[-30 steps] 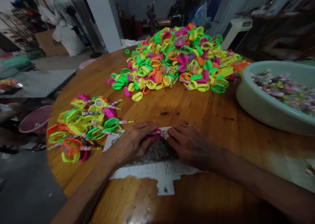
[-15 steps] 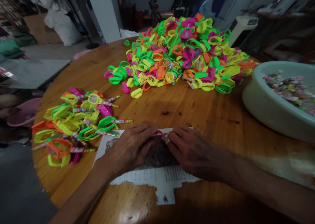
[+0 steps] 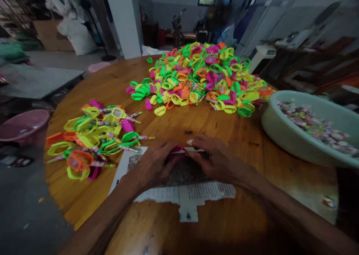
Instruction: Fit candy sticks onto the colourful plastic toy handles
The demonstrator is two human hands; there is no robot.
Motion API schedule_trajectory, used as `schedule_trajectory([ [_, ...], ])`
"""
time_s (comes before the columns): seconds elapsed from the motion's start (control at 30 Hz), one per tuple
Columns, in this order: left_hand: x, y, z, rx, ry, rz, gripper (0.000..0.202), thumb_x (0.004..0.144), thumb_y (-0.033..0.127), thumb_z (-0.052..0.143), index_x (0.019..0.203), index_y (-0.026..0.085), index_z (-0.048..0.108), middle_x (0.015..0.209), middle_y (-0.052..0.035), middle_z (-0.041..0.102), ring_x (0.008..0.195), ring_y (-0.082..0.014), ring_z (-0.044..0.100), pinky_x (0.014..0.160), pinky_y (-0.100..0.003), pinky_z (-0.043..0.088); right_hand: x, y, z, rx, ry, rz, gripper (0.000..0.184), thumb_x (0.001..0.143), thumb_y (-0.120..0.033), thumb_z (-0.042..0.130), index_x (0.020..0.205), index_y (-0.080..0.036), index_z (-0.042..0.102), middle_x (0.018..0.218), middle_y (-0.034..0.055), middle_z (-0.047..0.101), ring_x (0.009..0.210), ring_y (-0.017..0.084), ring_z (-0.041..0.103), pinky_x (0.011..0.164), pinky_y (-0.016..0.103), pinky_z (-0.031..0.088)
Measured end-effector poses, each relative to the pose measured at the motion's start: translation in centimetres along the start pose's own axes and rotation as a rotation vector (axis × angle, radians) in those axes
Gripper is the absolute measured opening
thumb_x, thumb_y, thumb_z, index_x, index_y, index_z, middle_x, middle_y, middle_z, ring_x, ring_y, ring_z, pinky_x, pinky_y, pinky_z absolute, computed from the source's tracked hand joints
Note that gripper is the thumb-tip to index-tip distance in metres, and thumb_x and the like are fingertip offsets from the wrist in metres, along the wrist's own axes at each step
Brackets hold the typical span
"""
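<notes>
So the left hand [image 3: 155, 158] is clamping a magenta band [image 3: 178, 149] over the printed paper [image 3: 168, 194] on the tabletop [image 3: 168, 122]. Right hand [image 3: 215, 156] is sitting right beside it, thumb and finger apart; can't tell if it's gripping anything. Some neon watches [image 3: 91, 137] are lying off left, a big heap [image 3: 185, 92] is sitting farther back.

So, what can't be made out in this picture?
All in the head view:
Pink piece: mostly hidden by the left hand.
Right hand's grip: its fingers and blur hide whether it holds anything.
Printed sheet: lettering too small and blurred; hands and forearms cover parts.
Pale green basin: cut off by the right edge.
Its small pieces: too blurred to identify.
</notes>
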State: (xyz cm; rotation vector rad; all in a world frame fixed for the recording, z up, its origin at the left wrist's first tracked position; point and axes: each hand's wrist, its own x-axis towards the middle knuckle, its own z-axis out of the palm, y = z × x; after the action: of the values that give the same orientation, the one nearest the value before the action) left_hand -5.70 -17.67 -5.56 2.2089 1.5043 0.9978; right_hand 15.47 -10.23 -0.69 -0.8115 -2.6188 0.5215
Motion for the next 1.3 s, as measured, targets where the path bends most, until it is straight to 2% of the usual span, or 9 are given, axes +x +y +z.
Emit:
schedule_trajectory([
  [0.17, 0.2, -0.3, -0.3, -0.019, -0.059, 0.011, 0.020, 0.095, 0.024, 0.056, 0.113, 0.018, 0.064, 0.099, -0.0075, 0.067, 0.092, -0.0225, 0.062, 0.079, -0.036, 0.048, 0.8, 2.0, -0.9, 0.098, -0.285, 0.131, 0.038, 0.094, -0.052, 0.058, 0.079, -0.018, 0.061, 0.073, -0.0015, 0.055, 0.067, 0.012, 0.049, 0.060, 0.027, 0.033],
  [0.3, 0.3, -0.4, -0.6, -0.032, -0.081, 0.043, 0.019, 0.094, 0.021, 0.056, 0.112, 0.019, 0.064, 0.101, -0.0061, 0.067, 0.094, -0.0219, 0.061, 0.080, -0.036, 0.046, 2.7, 2.8, -1.7, 0.161, -0.488, 0.184, 0.048, 0.089, -0.063, 0.058, 0.078, -0.017, 0.064, 0.066, -0.0043, 0.050, 0.060, 0.010, 0.041, 0.053, 0.025, 0.026],
  [0.43, 0.3, -0.5, -0.7, -0.026, -0.086, 0.041, 0.017, 0.094, 0.020, 0.056, 0.109, 0.018, 0.064, 0.098, -0.0058, 0.065, 0.091, -0.0212, 0.060, 0.078, -0.035, 0.045, 5.4, 3.0, -2.6, 0.126, -0.716, 0.172, 0.048, 0.084, -0.064, 0.062, 0.078, -0.016, 0.068, 0.065, -0.0039, 0.052, 0.058, 0.009, 0.041, 0.052, 0.025, 0.026],
  [0.57, 0.4, -0.6, -0.6, -0.038, -0.061, 0.082, 0.014, 0.095, 0.019, 0.054, 0.105, 0.018, 0.064, 0.095, -0.0050, 0.064, 0.087, -0.0198, 0.059, 0.075, -0.033, 0.044, 7.6, 2.7, -3.0, 0.056, -0.893, 0.155, 0.038, 0.082, -0.054, 0.068, 0.077, -0.016, 0.070, 0.064, -0.0030, 0.054, 0.057, 0.010, 0.043, 0.051, 0.025, 0.027],
  [0.73, 0.5, -0.7, -0.4, -0.075, -0.007, 0.117, 0.016, 0.095, 0.015, 0.054, 0.107, 0.017, 0.063, 0.090, -0.0039, 0.063, 0.083, -0.0180, 0.058, 0.070, -0.031, 0.042, 8.8, 1.9, -3.2, -0.012, -0.961, 0.156, 0.030, 0.083, -0.045, 0.069, 0.075, -0.016, 0.069, 0.064, -0.0033, 0.055, 0.057, 0.009, 0.043, 0.051, 0.024, 0.028],
  [0.93, 0.7, -1.0, 0.0, -0.075, 0.028, 0.170, 0.016, 0.096, 0.014, 0.051, 0.107, 0.017, 0.061, 0.084, -0.0024, 0.061, 0.076, -0.0168, 0.055, 0.065, -0.030, 0.039, 9.3, 1.0, -3.3, -0.085, -0.997, 0.174, 0.031, 0.084, -0.045, 0.068, 0.078, -0.015, 0.069, 0.069, -0.0022, 0.058, 0.060, 0.009, 0.046, 0.051, 0.023, 0.030],
  [1.1, 0.5, -1.2, 0.0, -0.103, 0.036, 0.170, 0.015, 0.094, 0.015, 0.053, 0.105, 0.017, 0.064, 0.084, -0.0032, 0.062, 0.076, -0.0176, 0.056, 0.065, -0.030, 0.039, 9.4, 1.1, -3.2, -0.170, -0.996, 0.141, 0.042, 0.082, -0.055, 0.068, 0.072, -0.014, 0.065, 0.064, -0.0035, 0.050, 0.056, 0.008, 0.040, 0.050, 0.024, 0.027],
  [1.2, 0.4, -1.3, -0.3, -0.110, 0.003, 0.123, 0.013, 0.093, 0.015, 0.055, 0.101, 0.018, 0.065, 0.085, -0.0032, 0.063, 0.079, -0.0176, 0.057, 0.069, -0.030, 0.041, 9.5, 1.7, -2.9, -0.135, -0.995, 0.125, 0.047, 0.079, -0.061, 0.067, 0.073, -0.015, 0.065, 0.061, -0.0049, 0.046, 0.055, 0.008, 0.038, 0.050, 0.025, 0.024],
  [1.3, 0.4, -1.4, -0.4, -0.095, -0.020, 0.079, 0.012, 0.094, 0.017, 0.056, 0.100, 0.018, 0.066, 0.088, -0.0039, 0.065, 0.082, -0.0184, 0.059, 0.072, -0.031, 0.043, 9.5, 2.4, -2.6, -0.094, -0.971, 0.177, 0.053, 0.075, -0.067, 0.068, 0.066, -0.016, 0.061, 0.056, -0.0059, 0.042, 0.053, 0.008, 0.035, 0.050, 0.025, 0.023],
])
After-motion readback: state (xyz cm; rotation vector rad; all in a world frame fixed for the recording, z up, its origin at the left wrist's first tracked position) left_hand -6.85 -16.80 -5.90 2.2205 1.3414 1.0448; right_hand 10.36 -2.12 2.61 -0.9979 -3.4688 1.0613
